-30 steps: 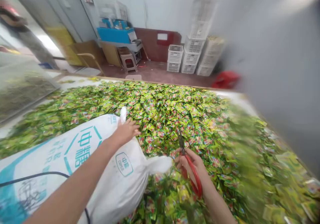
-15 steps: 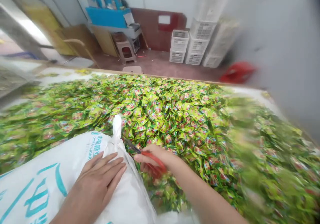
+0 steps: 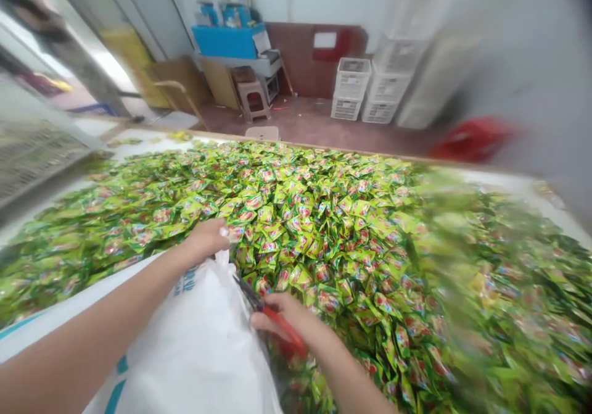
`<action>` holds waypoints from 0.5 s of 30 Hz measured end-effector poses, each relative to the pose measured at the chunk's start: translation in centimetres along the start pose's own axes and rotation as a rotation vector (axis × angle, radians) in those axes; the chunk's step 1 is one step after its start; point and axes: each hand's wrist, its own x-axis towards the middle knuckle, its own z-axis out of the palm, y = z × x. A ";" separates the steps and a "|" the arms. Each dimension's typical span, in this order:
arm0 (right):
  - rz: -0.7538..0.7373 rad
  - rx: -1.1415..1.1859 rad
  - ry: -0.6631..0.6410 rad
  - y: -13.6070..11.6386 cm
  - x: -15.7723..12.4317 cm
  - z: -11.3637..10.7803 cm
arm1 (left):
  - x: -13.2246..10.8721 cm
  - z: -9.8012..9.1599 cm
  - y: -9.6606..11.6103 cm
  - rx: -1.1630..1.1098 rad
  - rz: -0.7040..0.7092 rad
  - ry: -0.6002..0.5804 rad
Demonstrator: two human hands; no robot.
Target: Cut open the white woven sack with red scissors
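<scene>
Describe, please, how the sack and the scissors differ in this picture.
The sack is white with blue-green print; the scissors have red handles and dark blades. The sack is large and bulky, the scissors small and slim. The left hand grips the sack's corner; the right hand holds the scissors. Both are gripped by hand.

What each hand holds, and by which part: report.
The left hand grips the white sack by its gathered corner; the right hand holds the scissors by their red handles.
</scene>
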 end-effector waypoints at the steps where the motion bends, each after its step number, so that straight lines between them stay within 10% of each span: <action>1: 0.008 -0.015 0.007 -0.3 0.3 0.0 | -0.2 -0.2 -0.6 -0.074 -0.061 0.023; 15: 0.166 0.133 -0.465 -3.7 2.9 -4.4 | -1.5 -0.3 -1.9 -0.645 -0.218 0.281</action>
